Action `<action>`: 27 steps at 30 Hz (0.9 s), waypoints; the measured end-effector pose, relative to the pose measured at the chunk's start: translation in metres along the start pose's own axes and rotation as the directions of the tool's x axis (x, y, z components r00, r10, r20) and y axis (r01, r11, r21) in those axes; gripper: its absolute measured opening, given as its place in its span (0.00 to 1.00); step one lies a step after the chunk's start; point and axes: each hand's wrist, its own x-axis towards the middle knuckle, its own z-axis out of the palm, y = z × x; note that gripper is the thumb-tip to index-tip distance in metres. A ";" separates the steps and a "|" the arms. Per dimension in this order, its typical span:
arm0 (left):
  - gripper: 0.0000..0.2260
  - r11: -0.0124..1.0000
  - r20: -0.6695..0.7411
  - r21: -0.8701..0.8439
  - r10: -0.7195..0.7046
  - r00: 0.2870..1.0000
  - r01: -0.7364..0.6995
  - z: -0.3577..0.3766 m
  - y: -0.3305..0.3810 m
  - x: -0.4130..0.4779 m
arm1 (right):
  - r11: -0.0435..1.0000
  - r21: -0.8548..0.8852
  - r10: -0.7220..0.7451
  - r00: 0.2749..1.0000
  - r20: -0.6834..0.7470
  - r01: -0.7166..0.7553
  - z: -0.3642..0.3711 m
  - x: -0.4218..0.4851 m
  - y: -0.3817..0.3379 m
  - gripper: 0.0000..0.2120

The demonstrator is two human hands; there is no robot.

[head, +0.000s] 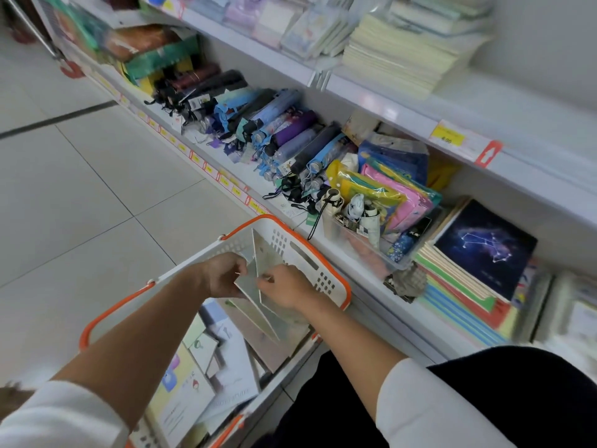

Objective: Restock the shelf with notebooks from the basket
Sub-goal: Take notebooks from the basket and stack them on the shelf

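Observation:
A white basket with orange rim [326, 270] stands on the floor against the low shelf [365, 270]. It holds several notebooks [210, 383] lying loose. Over the basket, my left hand [223, 276] and my right hand [284, 286] both grip thin pale grey-green notebooks [265, 260], held on edge and tilted. On the low shelf at the right lies a stack of notebooks [465, 286] topped by a dark blue constellation cover [484, 247].
Folded umbrellas [258, 130] fill the low shelf's middle. A clear bin of colourful packets [387, 202] sits beside the notebook stack. The upper shelf [420, 101] carries pale yellow notebook stacks [397, 56]. Tiled floor [80, 189] lies to the left.

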 end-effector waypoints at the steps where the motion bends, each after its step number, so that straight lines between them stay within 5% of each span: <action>1: 0.10 1.000 -0.019 -0.022 0.012 1.000 -0.012 0.002 0.003 -0.001 | 1.000 0.024 0.009 1.000 0.014 -0.009 0.000 -0.002 -0.003 0.16; 5: 0.15 0.999 -0.092 0.008 0.043 0.995 -0.043 0.021 0.000 -0.017 | 0.983 0.175 0.044 0.996 0.079 -0.057 -0.004 -0.015 -0.017 0.18; 9: 0.03 0.990 -0.188 0.058 0.134 0.973 -0.125 0.029 -0.008 -0.023 | 0.963 0.265 0.045 0.999 0.027 -0.050 -0.008 -0.031 -0.030 0.18; 12: 0.13 0.963 -0.123 -0.050 0.255 0.959 -0.263 0.030 0.003 -0.039 | 0.953 0.300 0.097 0.973 -0.211 -0.030 -0.031 -0.039 -0.033 0.12; 15: 0.12 0.941 -0.012 0.000 0.337 0.941 -0.337 0.037 0.020 -0.062 | 0.965 0.213 0.235 0.866 -0.442 -0.153 -0.066 -0.043 -0.029 0.25; 18: 0.17 0.919 0.110 0.060 0.383 0.917 -0.391 0.050 0.033 -0.075 | 0.907 0.385 0.324 0.868 -0.376 -0.172 -0.103 -0.056 -0.023 0.34; 23: 0.19 0.840 0.146 0.054 0.528 0.837 -0.540 0.113 0.052 -0.083 | 0.916 0.402 0.211 0.840 -0.500 0.009 -0.168 -0.108 0.000 0.15; 27: 0.17 0.755 0.108 0.132 0.634 0.766 -0.643 0.196 0.069 -0.093 | 0.878 0.472 0.249 0.760 -0.600 0.084 -0.225 -0.161 0.025 0.13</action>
